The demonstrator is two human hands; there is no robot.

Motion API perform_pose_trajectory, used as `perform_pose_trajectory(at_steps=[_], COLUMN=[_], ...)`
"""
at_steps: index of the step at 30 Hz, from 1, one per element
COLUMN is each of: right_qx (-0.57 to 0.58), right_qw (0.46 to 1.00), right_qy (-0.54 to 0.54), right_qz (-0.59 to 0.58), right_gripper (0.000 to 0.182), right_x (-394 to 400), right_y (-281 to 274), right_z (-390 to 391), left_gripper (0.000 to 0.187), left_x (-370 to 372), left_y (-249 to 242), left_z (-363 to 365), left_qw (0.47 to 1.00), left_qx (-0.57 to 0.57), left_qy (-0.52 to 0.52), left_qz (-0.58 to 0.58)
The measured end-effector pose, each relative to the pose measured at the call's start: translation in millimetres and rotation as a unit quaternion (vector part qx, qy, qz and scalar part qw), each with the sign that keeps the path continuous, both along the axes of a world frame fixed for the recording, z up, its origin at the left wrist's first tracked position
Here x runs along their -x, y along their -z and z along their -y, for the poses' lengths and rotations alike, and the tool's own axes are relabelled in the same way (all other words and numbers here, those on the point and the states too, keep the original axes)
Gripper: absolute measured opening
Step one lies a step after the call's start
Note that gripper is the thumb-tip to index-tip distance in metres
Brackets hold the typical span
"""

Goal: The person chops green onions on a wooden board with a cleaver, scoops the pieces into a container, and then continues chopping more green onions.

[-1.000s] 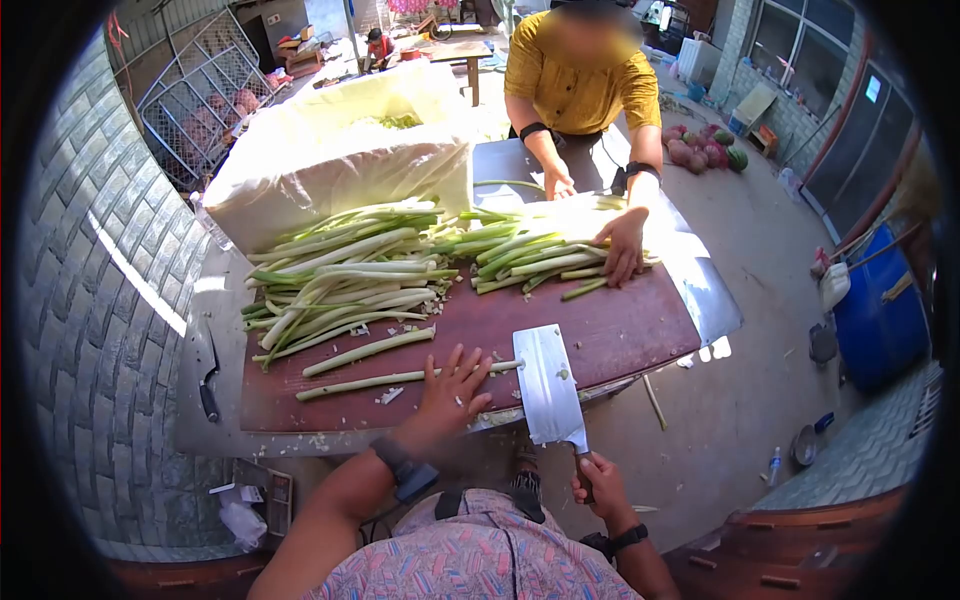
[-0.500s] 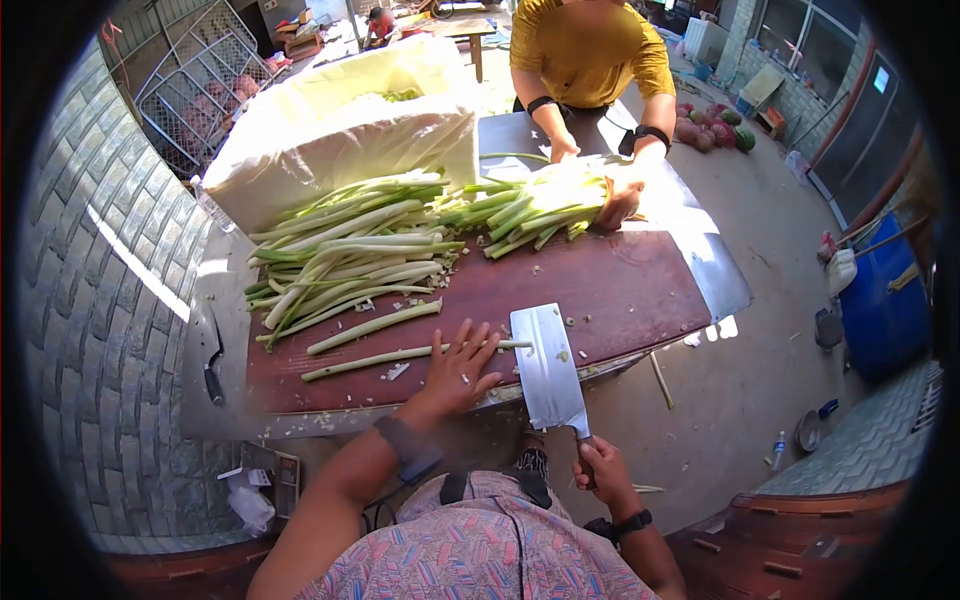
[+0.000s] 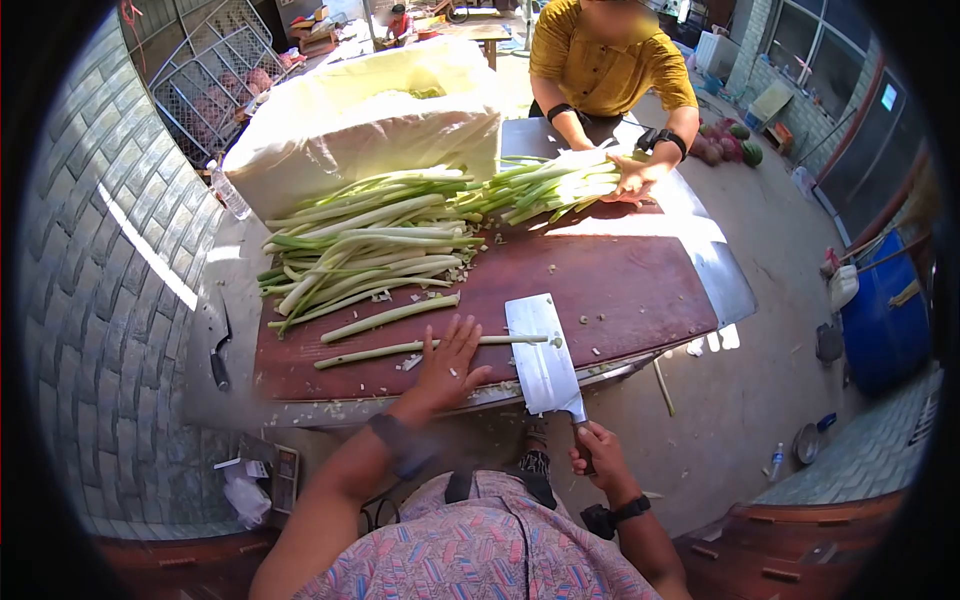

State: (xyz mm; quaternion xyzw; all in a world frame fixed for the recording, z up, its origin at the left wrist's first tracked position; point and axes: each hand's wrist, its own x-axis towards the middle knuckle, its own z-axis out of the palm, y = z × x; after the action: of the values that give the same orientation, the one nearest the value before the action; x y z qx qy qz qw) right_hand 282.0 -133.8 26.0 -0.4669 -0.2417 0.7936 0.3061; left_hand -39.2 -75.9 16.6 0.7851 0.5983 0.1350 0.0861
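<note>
My left hand (image 3: 450,362) lies flat with spread fingers over a long green stalk (image 3: 375,354) on the red-brown board (image 3: 630,280). In my right hand (image 3: 600,455) is the dark handle of a broad cleaver (image 3: 543,355), whose blade lies at the stalk's right end. A small cut piece sits by the blade. Another stalk (image 3: 390,317) lies just behind, and a pile of stalks (image 3: 370,245) covers the board's back left. Across the table a co-worker (image 3: 610,60) holds a bundle of stalks (image 3: 560,188) with both hands.
A cloth-lined box (image 3: 360,140) stands behind the pile, with a clear bottle (image 3: 232,192) at its left. A second knife (image 3: 219,350) lies on the metal table (image 3: 205,395) at the left. A blue barrel (image 3: 885,310) stands on the floor at the right.
The view has shifted slightly. The co-worker's bundle has come down lower and lies more level. The cleaver blade has moved a little against the stalk's end; my left hand stays on the stalk.
</note>
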Motion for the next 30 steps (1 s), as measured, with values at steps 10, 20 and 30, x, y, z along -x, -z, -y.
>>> perform_pose_trajectory(at_steps=[10, 20, 30], right_qx=[-0.001, -0.024, -0.001], right_qw=[0.999, 0.997, 1.000], right_qy=[-0.034, -0.044, -0.026], right_qz=[0.024, 0.057, 0.008], right_gripper=[0.028, 0.015, 0.020], right_x=[9, 37, 31], right_y=[0, -3, 5], right_z=[1, 3, 29], left_gripper=[0.072, 0.077, 0.077], left_x=[9, 7, 12], left_y=[0, -3, -3], left_z=[6, 5, 5], left_qw=[1.000, 1.000, 1.000], left_qx=[0.017, 0.016, 0.017], left_qy=[0.000, -0.005, 0.010], left_qz=[-0.015, 0.003, 0.009])
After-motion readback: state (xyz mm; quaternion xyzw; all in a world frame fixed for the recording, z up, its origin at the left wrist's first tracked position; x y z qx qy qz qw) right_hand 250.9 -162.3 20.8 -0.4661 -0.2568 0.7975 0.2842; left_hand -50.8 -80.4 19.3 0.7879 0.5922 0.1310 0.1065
